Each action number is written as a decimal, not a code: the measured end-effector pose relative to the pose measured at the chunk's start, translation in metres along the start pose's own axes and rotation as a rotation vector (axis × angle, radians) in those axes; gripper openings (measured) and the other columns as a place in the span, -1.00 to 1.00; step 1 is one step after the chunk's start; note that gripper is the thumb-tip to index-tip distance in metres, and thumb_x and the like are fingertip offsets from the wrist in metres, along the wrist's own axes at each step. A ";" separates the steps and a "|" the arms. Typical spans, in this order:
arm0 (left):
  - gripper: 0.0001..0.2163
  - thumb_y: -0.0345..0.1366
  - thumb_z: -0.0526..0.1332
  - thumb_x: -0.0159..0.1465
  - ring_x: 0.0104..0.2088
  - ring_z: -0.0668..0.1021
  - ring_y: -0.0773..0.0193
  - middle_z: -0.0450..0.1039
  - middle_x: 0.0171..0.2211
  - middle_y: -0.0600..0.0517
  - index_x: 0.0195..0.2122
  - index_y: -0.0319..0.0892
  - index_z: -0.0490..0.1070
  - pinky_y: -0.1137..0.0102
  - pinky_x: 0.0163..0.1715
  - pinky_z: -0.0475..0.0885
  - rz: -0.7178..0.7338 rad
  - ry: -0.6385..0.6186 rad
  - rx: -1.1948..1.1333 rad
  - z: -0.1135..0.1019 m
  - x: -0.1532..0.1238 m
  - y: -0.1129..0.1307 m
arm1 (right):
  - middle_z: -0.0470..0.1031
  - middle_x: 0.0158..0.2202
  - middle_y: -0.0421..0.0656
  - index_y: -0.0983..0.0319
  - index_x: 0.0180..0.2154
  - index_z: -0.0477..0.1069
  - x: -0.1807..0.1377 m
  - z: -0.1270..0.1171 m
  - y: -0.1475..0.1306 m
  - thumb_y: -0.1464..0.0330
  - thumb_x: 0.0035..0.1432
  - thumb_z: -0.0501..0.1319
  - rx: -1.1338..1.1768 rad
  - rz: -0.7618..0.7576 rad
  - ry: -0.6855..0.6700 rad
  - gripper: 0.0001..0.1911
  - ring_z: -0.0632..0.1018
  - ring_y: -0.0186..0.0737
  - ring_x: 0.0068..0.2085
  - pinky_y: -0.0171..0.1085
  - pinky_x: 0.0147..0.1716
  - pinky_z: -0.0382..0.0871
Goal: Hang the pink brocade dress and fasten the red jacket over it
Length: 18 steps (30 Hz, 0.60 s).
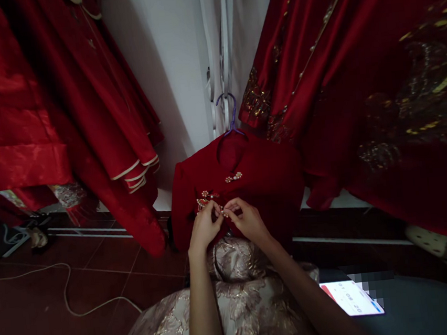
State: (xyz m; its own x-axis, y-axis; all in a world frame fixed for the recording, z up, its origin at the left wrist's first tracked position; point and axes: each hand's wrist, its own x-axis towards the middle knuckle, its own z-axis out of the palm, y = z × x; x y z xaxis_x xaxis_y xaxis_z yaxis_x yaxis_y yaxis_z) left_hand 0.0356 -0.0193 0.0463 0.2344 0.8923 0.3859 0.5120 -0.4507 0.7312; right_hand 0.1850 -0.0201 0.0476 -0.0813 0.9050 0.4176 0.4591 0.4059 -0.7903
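Note:
A dark red jacket (267,184) hangs in front of me on a purple hanger (232,119). My left hand (206,224) and my right hand (248,219) meet at its front, fingertips pinched on a small beaded clasp (223,213). The fingers hide most of this clasp, so I cannot tell whether it is fastened. Higher up, a flower-ended beaded clasp (233,177) sits below the collar. Another flower ornament (210,194) lies just above my left hand, next to a red and gold decoration (201,204) partly covered by that hand.
Red garments with pale trim (124,119) hang at left, and sequined red garments (417,91) at right. A white metal stand (221,36) rises behind the jacket. Shiny patterned fabric (245,313) lies under my forearms. A lit phone (354,298) rests at lower right. A cable (67,288) crosses the floor.

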 end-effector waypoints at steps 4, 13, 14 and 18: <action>-0.92 -0.29 0.07 0.19 -0.38 0.41 0.37 0.35 -0.38 0.10 -0.29 -0.12 0.24 0.49 -0.35 0.26 -0.005 0.004 0.054 0.000 -0.001 0.002 | 0.47 -0.35 -0.20 0.20 -0.32 0.35 0.000 0.001 0.003 0.37 0.08 0.13 0.002 -0.005 -0.001 -0.92 0.49 -0.33 -0.32 -0.33 -0.31 0.37; -0.91 -0.39 0.12 0.13 -0.35 0.42 0.36 0.36 -0.38 0.08 -0.32 -0.15 0.32 0.46 -0.28 0.31 0.036 0.067 0.046 0.002 0.003 0.000 | 0.46 -0.33 -0.18 0.20 -0.31 0.35 0.000 0.006 0.009 0.35 0.11 0.11 0.001 -0.007 0.014 -0.90 0.48 -0.31 -0.30 -0.32 -0.31 0.37; -0.91 -0.39 0.12 0.13 -0.36 0.43 0.37 0.37 -0.39 0.08 -0.32 -0.15 0.33 0.47 -0.29 0.32 0.030 0.066 0.028 0.003 0.004 -0.001 | 0.45 -0.33 -0.18 0.20 -0.30 0.35 -0.001 0.006 0.009 0.35 0.11 0.11 -0.003 -0.007 0.013 -0.90 0.47 -0.31 -0.30 -0.32 -0.31 0.37; -0.90 -0.38 0.12 0.12 -0.40 0.46 0.39 0.40 -0.42 0.07 -0.32 -0.18 0.35 0.47 -0.31 0.36 -0.005 0.049 -0.103 0.006 0.004 -0.003 | 0.45 -0.33 -0.16 0.21 -0.30 0.35 -0.001 0.006 0.009 0.34 0.12 0.10 -0.020 -0.008 0.020 -0.89 0.47 -0.30 -0.31 -0.32 -0.33 0.37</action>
State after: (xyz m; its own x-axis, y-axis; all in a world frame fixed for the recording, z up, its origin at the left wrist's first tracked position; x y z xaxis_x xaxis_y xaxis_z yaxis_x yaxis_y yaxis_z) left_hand 0.0396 -0.0144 0.0425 0.1901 0.8933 0.4073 0.4250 -0.4488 0.7861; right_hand 0.1840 -0.0169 0.0379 -0.0669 0.8990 0.4328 0.4763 0.4099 -0.7779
